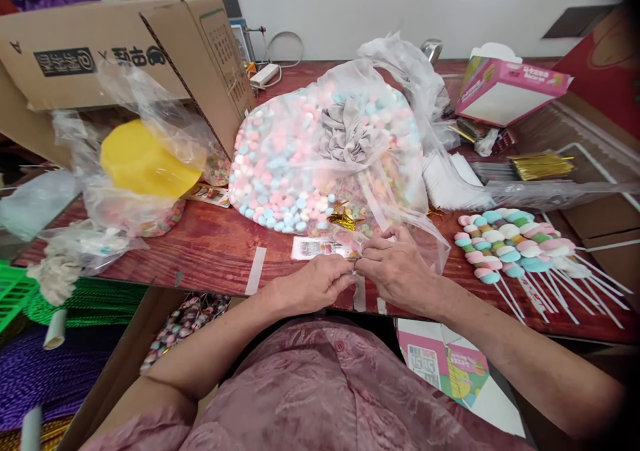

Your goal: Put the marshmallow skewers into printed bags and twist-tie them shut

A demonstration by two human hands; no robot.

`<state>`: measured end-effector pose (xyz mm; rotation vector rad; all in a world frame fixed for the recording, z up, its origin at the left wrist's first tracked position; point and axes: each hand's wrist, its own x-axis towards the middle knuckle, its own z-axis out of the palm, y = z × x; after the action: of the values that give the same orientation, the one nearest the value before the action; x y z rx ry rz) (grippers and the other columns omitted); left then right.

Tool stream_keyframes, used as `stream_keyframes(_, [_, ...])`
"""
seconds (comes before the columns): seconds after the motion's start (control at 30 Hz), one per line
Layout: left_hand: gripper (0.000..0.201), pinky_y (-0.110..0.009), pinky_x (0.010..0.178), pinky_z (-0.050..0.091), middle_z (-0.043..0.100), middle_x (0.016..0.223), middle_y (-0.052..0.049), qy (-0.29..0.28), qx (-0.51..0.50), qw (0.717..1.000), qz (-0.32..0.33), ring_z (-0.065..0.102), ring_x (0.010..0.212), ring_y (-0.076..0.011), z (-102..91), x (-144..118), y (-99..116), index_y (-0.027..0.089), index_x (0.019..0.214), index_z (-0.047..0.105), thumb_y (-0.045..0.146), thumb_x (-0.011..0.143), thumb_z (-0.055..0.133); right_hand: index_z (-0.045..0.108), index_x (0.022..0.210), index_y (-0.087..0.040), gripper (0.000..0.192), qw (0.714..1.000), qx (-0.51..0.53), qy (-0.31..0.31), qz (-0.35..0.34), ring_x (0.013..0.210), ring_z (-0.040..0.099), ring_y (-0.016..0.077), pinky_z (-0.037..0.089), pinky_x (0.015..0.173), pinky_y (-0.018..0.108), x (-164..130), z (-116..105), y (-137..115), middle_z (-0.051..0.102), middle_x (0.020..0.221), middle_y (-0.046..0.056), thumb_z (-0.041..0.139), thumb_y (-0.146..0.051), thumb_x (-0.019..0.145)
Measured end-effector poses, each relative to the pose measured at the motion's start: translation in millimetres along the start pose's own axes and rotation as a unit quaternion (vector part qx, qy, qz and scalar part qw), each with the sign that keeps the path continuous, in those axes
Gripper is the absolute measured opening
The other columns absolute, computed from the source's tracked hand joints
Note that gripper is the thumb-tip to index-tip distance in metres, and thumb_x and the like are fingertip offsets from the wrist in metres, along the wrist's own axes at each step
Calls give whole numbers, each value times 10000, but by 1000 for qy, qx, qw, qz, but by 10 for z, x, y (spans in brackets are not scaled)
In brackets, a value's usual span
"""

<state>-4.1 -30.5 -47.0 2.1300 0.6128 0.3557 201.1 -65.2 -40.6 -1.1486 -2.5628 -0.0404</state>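
Printed wrapper (pixel 315 247) lies on the red-brown table (pixel 207 237) near its front edge, in the head view, just beyond the left hand (pixel 315 282). Left and right hand (pixel 397 267) meet beside it, fingers bent and tips close together; whether either is clamped on something small between them, I cannot tell. Behind them sits a large clear bag of pastel marshmallows (pixel 280 184), with gold ties (pixel 345 219) at its front and a grey crumpled bundle (pixel 345 131) on top. Marshmallow sticks (pixel 520 244) lie to the right; a cardboard box (pixel 220 57) stands at the left.
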Motion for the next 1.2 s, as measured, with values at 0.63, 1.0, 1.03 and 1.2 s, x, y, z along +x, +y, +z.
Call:
stream_keyframes(0.63, [345,-187,421,357,604,638,-27,-145,-441,850,-247,513,454,-84,53,-52,-133,124,742,604,459,773,678,622,831,-188,193,991,22,85,-99,876,601,185,385,864,414,-217,72,-113,669,789,16,464,-109,909])
stream_keyframes(1.0, [268,-253,677,472,621,742,-45,65,-1,998,-6,557,696,-151,200,-53,-71,191,770,691,306,920,501,637,735,-186,176,991,53,65,104,775,553,161,410,743,297,-265,-39,-10,681,781,29,521,-126,854])
stream_keyframes(1.03, [268,-249,657,466,612,716,-37,77,-17,997,-23,549,673,-145,191,-69,-87,188,753,689,319,913,518,653,772,-185,186,984,27,117,133,822,564,173,414,776,310,-348,-99,105,694,823,41,506,-115,859])
stream_keyframes(1.2, [327,-189,402,313,536,520,15,156,-257,921,-249,410,412,-80,128,-219,-184,164,778,682,491,772,687,700,771,-190,203,920,-96,207,319,776,560,182,396,768,322,-995,-267,806,715,819,46,536,-162,887])
